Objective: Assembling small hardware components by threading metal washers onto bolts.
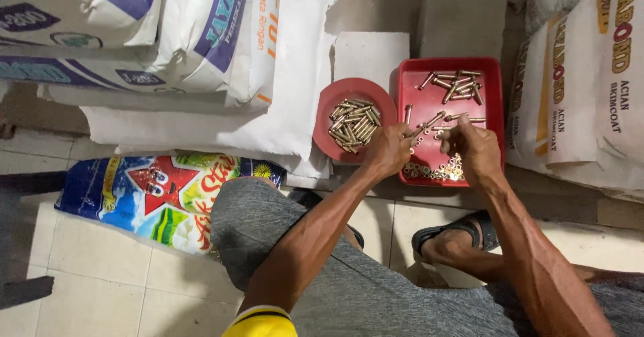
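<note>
Seen from above, a seated person in grey shorts leans forward over two red containers that rest on pale blocks among stacked cement sacks (201, 22). The left hand (388, 150) and the right hand (473, 148) meet over the near half of a square red tray (496, 109). Both hands are curled nearly closed, fingertips pinched together. The left hand appears to grip a brass-coloured bolt (429, 121) that points up and right toward the other hand, while the right hand's fingertips close on something small at that bolt's end; it is too small to say whether it is a nut or a washer. The work in hand looks like fitting a small part onto a bolt, judged from how the fingertips meet. That kind of fitting calls for a steady hold on the bolt and fine turning by the opposite fingertips. Loose bolts (456, 85) lie scattered at the far end of the tray, and a cluster of small nuts or washers (436, 171) sits at its near edge, just below the hands. Left of the tray, touching it, a round red dish (325, 112) holds a heap of similar bolts (354, 126). A colourful printed bag (147, 196) lies on the tiled floor (100, 276) beside the person's knee, and a sandalled foot (456, 233) shows beneath the right forearm.
</note>
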